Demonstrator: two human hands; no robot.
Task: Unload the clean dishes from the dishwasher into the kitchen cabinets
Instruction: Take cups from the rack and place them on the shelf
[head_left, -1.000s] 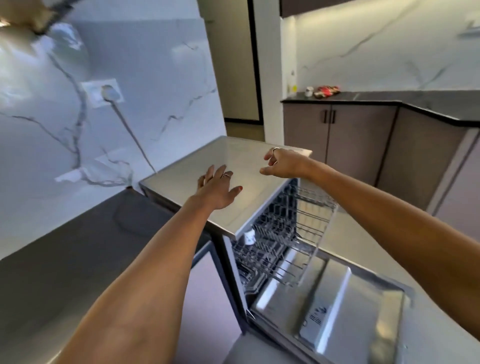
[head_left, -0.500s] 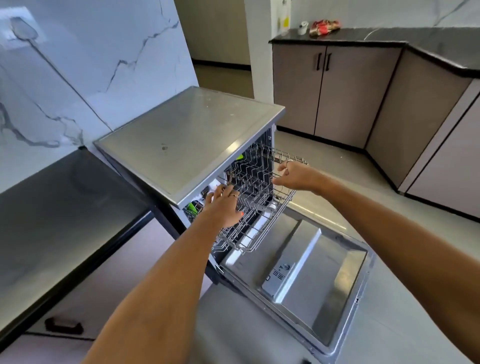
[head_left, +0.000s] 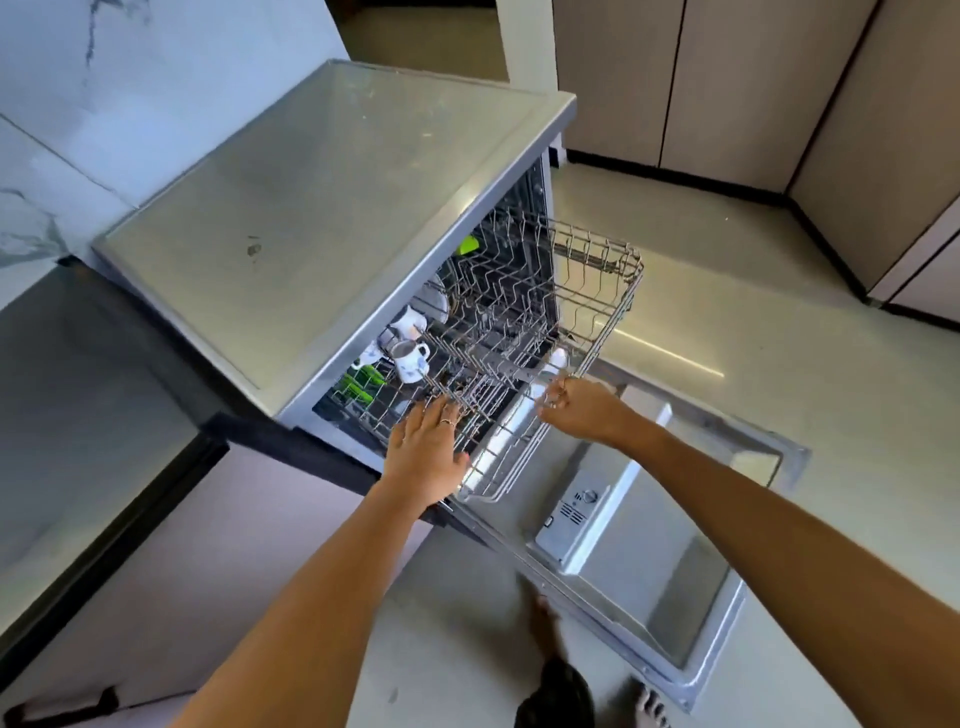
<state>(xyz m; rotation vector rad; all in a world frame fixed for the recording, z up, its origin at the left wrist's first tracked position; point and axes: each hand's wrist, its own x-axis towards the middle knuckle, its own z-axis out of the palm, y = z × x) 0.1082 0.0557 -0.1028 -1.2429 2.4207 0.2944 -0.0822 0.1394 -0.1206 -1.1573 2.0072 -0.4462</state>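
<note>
The steel dishwasher (head_left: 332, 208) stands open with its door (head_left: 649, 561) folded down flat. Its upper wire rack (head_left: 597, 291) is pulled partway out over the door. My left hand (head_left: 431, 452) lies on the rack's near left corner, fingers hooked into the wires. My right hand (head_left: 576, 410) grips the rack's front rim. Toward the back of the rack sit two white mugs with blue patterns (head_left: 410, 358), a pale plate (head_left: 439, 296) and green items (head_left: 363, 384). The rack's front half holds nothing.
A dark countertop (head_left: 78, 415) adjoins the dishwasher on the left, with a marble wall (head_left: 130, 78) behind it. Beige floor cabinets (head_left: 727, 88) line the far right. My bare feet (head_left: 649, 704) stand on the pale floor beside the open door.
Both hands dropped from above the dishwasher's top onto the upper rack and took hold of it. The rack has slid further out. The view has tilted down.
</note>
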